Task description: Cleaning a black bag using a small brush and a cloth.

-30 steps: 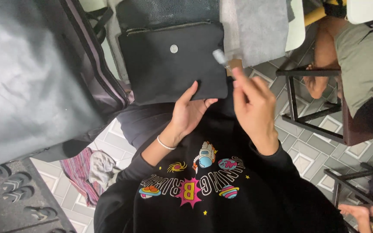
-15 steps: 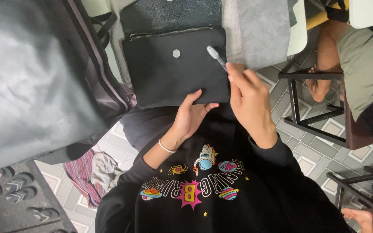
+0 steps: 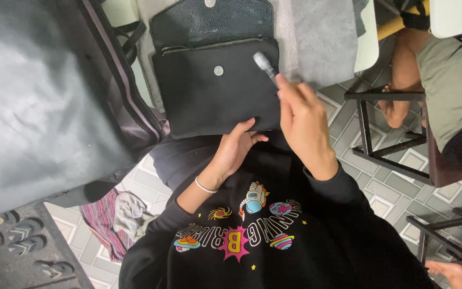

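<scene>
Head view: slim clear tube (image 3: 266, 67) in right hand (image 3: 303, 120), over matte black pouch (image 3: 215, 93).

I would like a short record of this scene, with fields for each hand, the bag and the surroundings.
left hand: left hand rests on the lower edge of the black bag
right hand: right hand has a grip on a small clear tube above the bag
bag: flap open, round snap visible
surroundings: tiled floor, sandals at lower left
</scene>
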